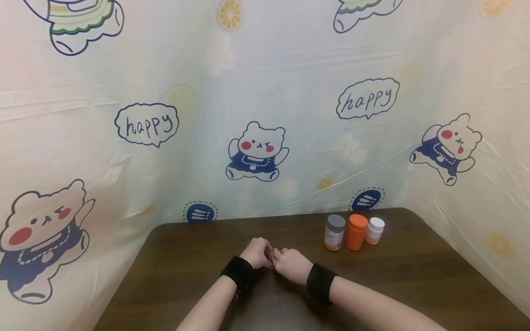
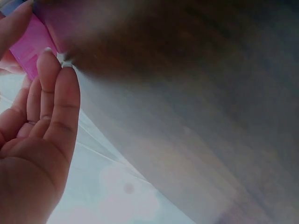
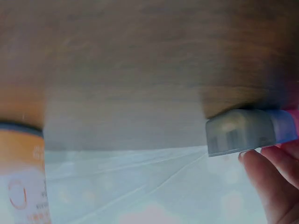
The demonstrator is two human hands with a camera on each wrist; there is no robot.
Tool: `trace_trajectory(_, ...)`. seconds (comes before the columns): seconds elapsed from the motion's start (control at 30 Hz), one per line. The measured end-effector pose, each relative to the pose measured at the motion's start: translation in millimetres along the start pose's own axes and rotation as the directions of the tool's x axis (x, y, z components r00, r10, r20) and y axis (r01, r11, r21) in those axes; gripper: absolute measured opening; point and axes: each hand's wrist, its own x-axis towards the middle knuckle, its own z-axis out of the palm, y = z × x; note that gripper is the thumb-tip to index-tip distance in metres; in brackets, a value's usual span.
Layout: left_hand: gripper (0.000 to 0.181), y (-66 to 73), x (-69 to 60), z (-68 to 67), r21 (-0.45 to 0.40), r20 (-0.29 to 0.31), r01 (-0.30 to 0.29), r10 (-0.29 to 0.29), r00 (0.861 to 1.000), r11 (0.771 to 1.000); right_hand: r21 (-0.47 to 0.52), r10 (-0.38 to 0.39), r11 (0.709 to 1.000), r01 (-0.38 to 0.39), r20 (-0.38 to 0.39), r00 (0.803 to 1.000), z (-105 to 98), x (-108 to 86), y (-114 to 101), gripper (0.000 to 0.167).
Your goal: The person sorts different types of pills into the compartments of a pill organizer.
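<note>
In the head view both hands meet over the middle of the table around a small pink and blue object (image 1: pixel 270 254) with a clear grey end. The left hand (image 1: pixel 257 252) holds it from the left, at the pink part (image 2: pixel 35 39) seen in the left wrist view. From the other side the right hand (image 1: pixel 293 265) grips it; in the right wrist view its fingers (image 3: pixel 264 179) lie against the blue band (image 3: pixel 282 125) and the see-through grey end (image 3: pixel 240 133). The object's exact kind cannot be made out, and the hands hide much of it.
Farther back on the brown table (image 1: pixel 182 257), to the right, stand a grey-lidded jar (image 1: pixel 333 235), an orange jar (image 1: pixel 356 235) and a small white-lidded bottle (image 1: pixel 374 232). A printed curtain (image 1: pixel 290 101) hangs behind the table and at both sides.
</note>
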Motion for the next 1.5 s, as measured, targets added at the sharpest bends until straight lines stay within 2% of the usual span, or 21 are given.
trace_trajectory(0.1, 0.017, 1.0, -0.3, -2.8, 0.033, 0.005, -0.012, 0.012, 1.0, 0.999, -0.155, -0.054, 0.987, 0.044, -0.06, 0.997, -0.6, 0.7, -3.6, 0.022)
trace_trajectory(0.17, 0.016, 1.4, -1.0, -4.7, 0.053, 0.007, -0.021, 0.021, 1.0, 0.998, -0.241, -0.078, 0.969, 0.052, -0.099, 0.992, 1.2, 2.0, -6.8, 0.04)
trace_trajectory(0.27, 0.016, 1.1, -2.3, -6.4, 0.071, 0.012, -0.03, 0.029, 1.0, 0.997, -0.299, -0.094, 0.953, 0.05, -0.136, 0.986, 5.0, 4.6, -11.1, 0.066)
trace_trajectory(0.33, 0.016, 0.6, -3.3, -7.3, 0.072, 0.014, -0.032, 0.031, 0.999, 0.997, -0.31, -0.1, 0.949, 0.049, -0.149, 0.984, 6.9, 6.0, -12.8, 0.072)
trace_trajectory(0.43, 0.016, -0.5, -4.0, -7.4, 0.07, 0.015, -0.035, 0.034, 0.999, 0.997, -0.322, -0.127, 0.944, 0.075, -0.145, 0.981, 8.4, 6.4, -13.0, 0.071)
trace_trajectory(0.57, 0.016, -1.9, -3.4, -5.4, 0.067, 0.01, -0.044, 0.044, 0.999, 0.997, -0.353, -0.2, 0.923, 0.152, -0.105, 0.974, 10.2, 4.1, -9.5, 0.068)
trace_trajectory(0.7, 0.015, 0.1, -3.0, -1.6, 0.069, 0.001, -0.042, 0.042, 0.999, 0.997, -0.369, -0.278, 0.899, 0.235, -0.068, 0.958, 13.5, 1.0, -3.7, 0.064)
trace_trajectory(0.8, 0.013, 1.3, -2.7, 1.5, 0.08, -0.012, -0.031, 0.032, 0.999, 0.996, -0.358, -0.316, 0.895, 0.268, -0.084, 0.945, 16.8, -0.7, -0.1, 0.065)
trace_trajectory(0.83, 0.013, 1.2, -2.6, 2.7, 0.085, -0.016, -0.03, 0.031, 0.999, 0.996, -0.353, -0.326, 0.894, 0.277, -0.088, 0.941, 17.8, -1.2, 0.7, 0.058)
trace_trajectory(1.0, 0.012, 1.9, -3.5, 6.0, 0.094, -0.027, -0.021, 0.023, 0.999, 0.995, -0.337, -0.362, 0.888, 0.312, -0.095, 0.927, 21.7, -3.7, 2.7, 0.047)
trace_trajectory(1.17, 0.012, 6.8, -4.1, 3.7, 0.114, -0.031, -0.013, 0.017, 0.999, 0.993, -0.353, -0.38, 0.876, 0.329, -0.084, 0.921, 23.5, -3.8, 5.4, 0.061)
trace_trajectory(1.33, 0.012, 7.0, -0.6, 3.0, 0.135, -0.031, -0.017, 0.022, 0.999, 0.991, -0.352, -0.397, 0.875, 0.333, -0.126, 0.909, 27.5, -2.3, 10.0, 0.062)
trace_trajectory(1.5, 0.013, 10.1, 1.2, 0.3, 0.127, -0.003, -0.022, 0.022, 1.0, 0.992, -0.348, -0.419, 0.873, 0.34, -0.18, 0.89, 32.2, -0.8, 16.4, 0.063)
